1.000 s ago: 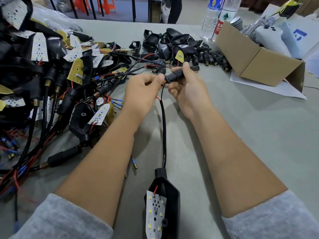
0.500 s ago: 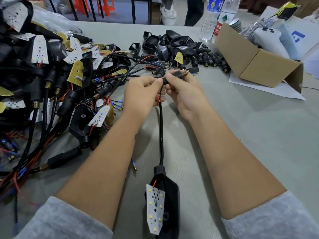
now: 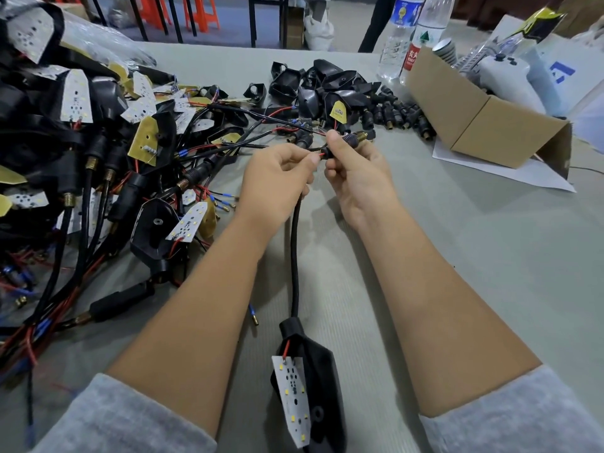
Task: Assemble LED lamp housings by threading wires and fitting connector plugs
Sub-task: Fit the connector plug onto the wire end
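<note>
My right hand (image 3: 356, 178) gripped the small black plug with a brass tip (image 3: 351, 140) above the grey table (image 3: 457, 256). My left hand (image 3: 277, 171) pinched its thin red wire (image 3: 322, 154). The black cable (image 3: 295, 256) hung down to the black lamp shell (image 3: 322, 380) lying near me.

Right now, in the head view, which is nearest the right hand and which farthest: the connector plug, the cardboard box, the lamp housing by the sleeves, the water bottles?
1. Connector plug: gripped in the right hand itself.
2. Cardboard box: on the table to the right.
3. Water bottles: at the far edge, behind the box.
4. Lamp housing: down between the forearms.
The last two are close to call.
</note>
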Available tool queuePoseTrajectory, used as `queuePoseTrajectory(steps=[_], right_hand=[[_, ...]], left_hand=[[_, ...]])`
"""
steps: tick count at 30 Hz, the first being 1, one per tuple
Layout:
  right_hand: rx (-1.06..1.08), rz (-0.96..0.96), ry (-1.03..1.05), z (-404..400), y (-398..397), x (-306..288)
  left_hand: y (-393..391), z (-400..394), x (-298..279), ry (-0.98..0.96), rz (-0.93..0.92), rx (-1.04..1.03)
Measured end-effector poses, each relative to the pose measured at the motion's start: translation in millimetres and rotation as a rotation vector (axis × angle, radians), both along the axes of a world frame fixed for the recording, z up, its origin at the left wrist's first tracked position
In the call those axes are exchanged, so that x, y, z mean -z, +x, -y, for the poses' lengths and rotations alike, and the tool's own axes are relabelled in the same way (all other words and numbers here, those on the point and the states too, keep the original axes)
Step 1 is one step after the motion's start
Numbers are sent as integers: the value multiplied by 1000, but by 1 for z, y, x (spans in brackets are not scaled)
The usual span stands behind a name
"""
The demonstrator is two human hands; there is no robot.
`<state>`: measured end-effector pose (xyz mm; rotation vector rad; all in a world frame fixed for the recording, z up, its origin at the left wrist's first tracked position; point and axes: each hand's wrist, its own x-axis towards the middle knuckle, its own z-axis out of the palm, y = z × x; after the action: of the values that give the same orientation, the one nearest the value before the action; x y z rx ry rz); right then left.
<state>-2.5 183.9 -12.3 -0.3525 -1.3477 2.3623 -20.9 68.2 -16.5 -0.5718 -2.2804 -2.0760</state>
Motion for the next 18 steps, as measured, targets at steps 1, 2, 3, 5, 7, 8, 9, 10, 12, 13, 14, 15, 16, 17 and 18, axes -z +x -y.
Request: queuePoseTrajectory(steps=[1,2,3,5,7,8,9,10,12,13,14,15,16,17,18], right_hand=[[15,-4,-8,0,0,0],[31,-7,-16,0,0,0],[47,-9,-22,0,0,0],[79,-1,-19,0,-1,0],[107,11,2,2,-1,0],[114,14,17,3,-2,0],[108,15,37,3,-2,1],[89,11,59,2,-2,1],[14,-2,96,1,-1,2],[-33,-5,117,1,0,2],[-79,-9,141,1,1,2],[-116,-14,161,1,1,2],[-142,-22,168,1,2,2],[-155,-28,164,1,2,2],[-158,-32,155,1,2,1]], left_hand=[[1,-1,1,-17,-7,8],[1,-2,1,-31,-11,12],[2,-3,2,-43,-16,9],[1,-4,4,-72,-43,-27],[1,-3,4,-103,-77,-68],[1,-3,4,-111,-80,-74],[1,-2,4,-114,-76,-68],[1,-1,4,-113,-70,-59],[2,0,2,-100,-53,-47],[2,1,1,-77,-34,-39],[3,1,0,-44,-11,-29],[3,2,-1,-12,10,-18],[3,2,-2,8,26,-11],[3,2,-2,16,37,-7],[4,2,-3,22,48,-4]])
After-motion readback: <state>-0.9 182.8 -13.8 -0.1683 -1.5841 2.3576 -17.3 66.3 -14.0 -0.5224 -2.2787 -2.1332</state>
